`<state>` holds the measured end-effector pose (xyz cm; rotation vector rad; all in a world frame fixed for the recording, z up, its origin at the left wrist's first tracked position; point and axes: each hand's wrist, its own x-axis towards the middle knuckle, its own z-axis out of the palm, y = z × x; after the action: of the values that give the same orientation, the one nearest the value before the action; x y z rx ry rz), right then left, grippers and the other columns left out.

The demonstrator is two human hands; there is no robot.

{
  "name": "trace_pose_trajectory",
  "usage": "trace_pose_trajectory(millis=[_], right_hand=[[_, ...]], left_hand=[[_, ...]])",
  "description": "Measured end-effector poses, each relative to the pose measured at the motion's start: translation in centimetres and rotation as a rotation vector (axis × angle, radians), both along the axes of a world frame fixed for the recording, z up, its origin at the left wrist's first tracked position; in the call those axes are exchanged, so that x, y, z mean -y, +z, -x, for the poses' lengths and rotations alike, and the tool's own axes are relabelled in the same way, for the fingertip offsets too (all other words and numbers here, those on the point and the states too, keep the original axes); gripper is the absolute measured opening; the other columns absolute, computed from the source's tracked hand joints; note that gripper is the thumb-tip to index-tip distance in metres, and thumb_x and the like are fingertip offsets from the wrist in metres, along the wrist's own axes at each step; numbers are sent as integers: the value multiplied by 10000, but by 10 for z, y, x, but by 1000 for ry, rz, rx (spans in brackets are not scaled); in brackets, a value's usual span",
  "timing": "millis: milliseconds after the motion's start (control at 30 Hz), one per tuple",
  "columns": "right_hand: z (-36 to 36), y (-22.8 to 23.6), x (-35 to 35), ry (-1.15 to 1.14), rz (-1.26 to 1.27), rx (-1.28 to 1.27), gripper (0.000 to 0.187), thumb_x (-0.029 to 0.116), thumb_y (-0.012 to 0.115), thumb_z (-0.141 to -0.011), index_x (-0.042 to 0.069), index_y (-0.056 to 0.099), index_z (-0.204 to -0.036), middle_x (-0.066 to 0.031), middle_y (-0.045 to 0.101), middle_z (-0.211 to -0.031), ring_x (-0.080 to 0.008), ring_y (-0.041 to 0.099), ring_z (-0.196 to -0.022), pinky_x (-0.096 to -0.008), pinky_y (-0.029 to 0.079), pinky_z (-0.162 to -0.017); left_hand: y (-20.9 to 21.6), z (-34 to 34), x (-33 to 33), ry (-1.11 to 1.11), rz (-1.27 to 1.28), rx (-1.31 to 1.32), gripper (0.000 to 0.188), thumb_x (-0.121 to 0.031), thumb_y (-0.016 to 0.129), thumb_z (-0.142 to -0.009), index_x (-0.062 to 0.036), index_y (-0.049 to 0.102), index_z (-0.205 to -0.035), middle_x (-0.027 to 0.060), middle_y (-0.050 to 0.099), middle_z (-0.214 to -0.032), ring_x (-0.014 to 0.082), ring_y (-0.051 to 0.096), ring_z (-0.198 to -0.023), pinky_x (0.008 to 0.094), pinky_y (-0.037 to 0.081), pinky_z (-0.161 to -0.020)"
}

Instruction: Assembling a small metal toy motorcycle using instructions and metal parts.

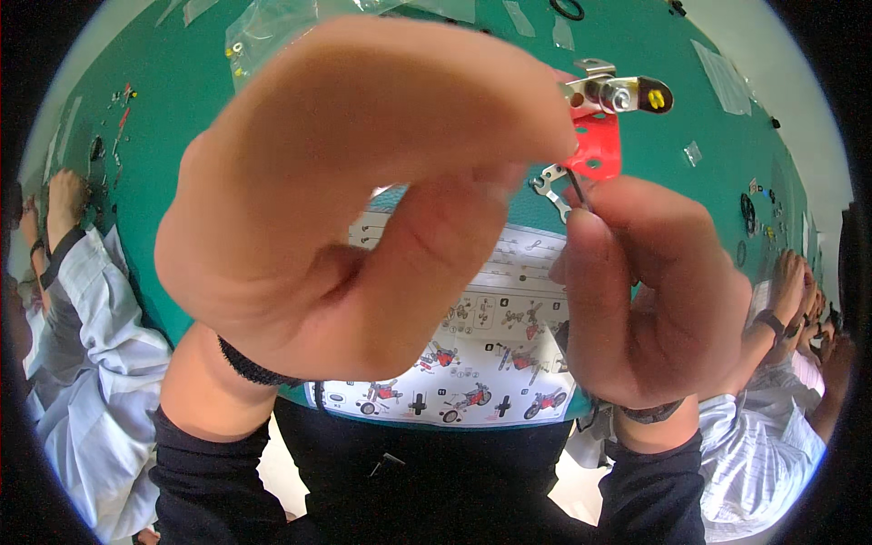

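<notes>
My left hand is raised close to the camera. Its thumb and fingers are closed on a model part made of red perforated plate and silver metal brackets, with a black end holding a yellow piece. My right hand pinches a thin dark rod between thumb and forefinger, its upper tip at the lower edge of the red plate. Whether the tip sits in a hole cannot be made out. Behind the hands, a small flat silver wrench shows partly.
A printed sheet with motorcycle assembly drawings lies at the table's near edge. Clear plastic bags and a black ring are on the green table. People sit on both sides, with a co-worker's hand at left and small parts about.
</notes>
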<state>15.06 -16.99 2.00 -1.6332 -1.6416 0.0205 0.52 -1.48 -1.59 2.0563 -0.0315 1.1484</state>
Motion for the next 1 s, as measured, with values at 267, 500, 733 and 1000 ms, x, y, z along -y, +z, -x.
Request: trace_pose_trajectory(millis=[267, 500, 733, 1000], right_hand=[[2, 6, 0, -14, 18, 21, 111, -84, 587, -902, -106, 601, -1010, -153, 695, -818, -125, 653, -645, -226, 522, -579], [0, 4, -2, -6, 31, -46, 92, -92, 592, -893, -104, 598, -984, -145, 689, -800, -123, 647, -613, -225, 512, -546], [-1, 5, -1, 18, 45, -97, 96, -89, 560, -897, -84, 605, -982, -143, 687, -807, -115, 610, -554, -233, 473, -515], [-6, 4, -3, 72, 57, -114, 76, -60, 548, -907, -62, 607, -955, -129, 667, -794, -133, 620, -590, -244, 473, -546]], left_hand=[[6, -4, 1, -19, 73, -12, 174, 59, 604, -915, 20, 561, -1079, 192, 663, -1052, 370, 683, -1011, 443, 581, -858], [5, -5, -2, -37, -8, -42, 188, 35, 632, -919, -1, 547, -1083, 302, 658, -1071, 360, 686, -1006, 425, 578, -845], [15, -3, 3, -51, -7, -104, 197, 34, 625, -926, -30, 524, -1082, 369, 640, -1091, 361, 691, -987, 422, 569, -837], [14, -6, 5, -51, -14, -85, 209, 49, 648, -904, -1, 515, -1056, 363, 645, -1074, 374, 689, -992, 431, 569, -843]])
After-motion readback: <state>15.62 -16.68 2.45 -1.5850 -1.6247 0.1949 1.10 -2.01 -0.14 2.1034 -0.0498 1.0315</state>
